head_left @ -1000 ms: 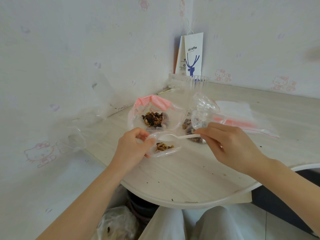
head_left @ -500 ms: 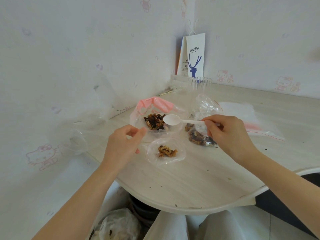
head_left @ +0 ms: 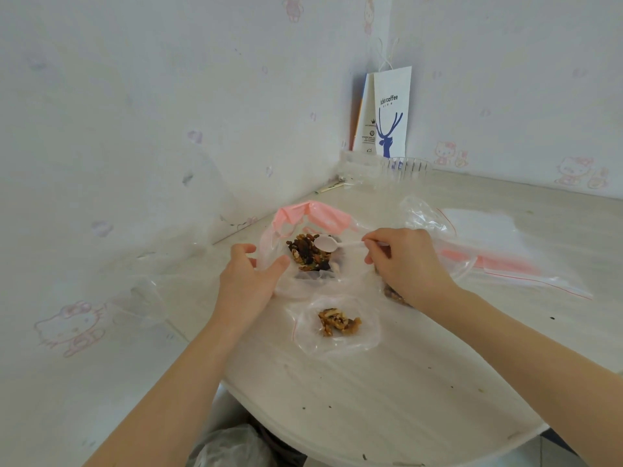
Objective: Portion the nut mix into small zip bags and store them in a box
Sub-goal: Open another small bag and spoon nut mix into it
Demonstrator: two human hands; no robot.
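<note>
A big clear bag with a pink rim (head_left: 315, 214) lies open on the table, with the nut mix (head_left: 305, 252) inside it. My right hand (head_left: 406, 262) pinches the handle of a white plastic spoon (head_left: 326, 244), whose empty bowl hovers over the nuts. My left hand (head_left: 247, 279) rests with relaxed fingers against the left side of the big bag. A small zip bag (head_left: 338, 323) holding a few nuts lies flat in front of the big bag. Another small bag with nuts (head_left: 392, 294) is mostly hidden under my right wrist.
Empty zip bags with red strips (head_left: 499, 247) lie spread to the right. At the back corner stand a white paper coffee bag (head_left: 391, 112) and a clear plastic cup (head_left: 406, 168). The wall is close on the left. The round table edge (head_left: 387, 461) curves near my lap.
My left hand let go of the small zip bag, which now lies flat, and moved to the big bag's side. My right hand carried the empty spoon from the small bag over the nut mix.
</note>
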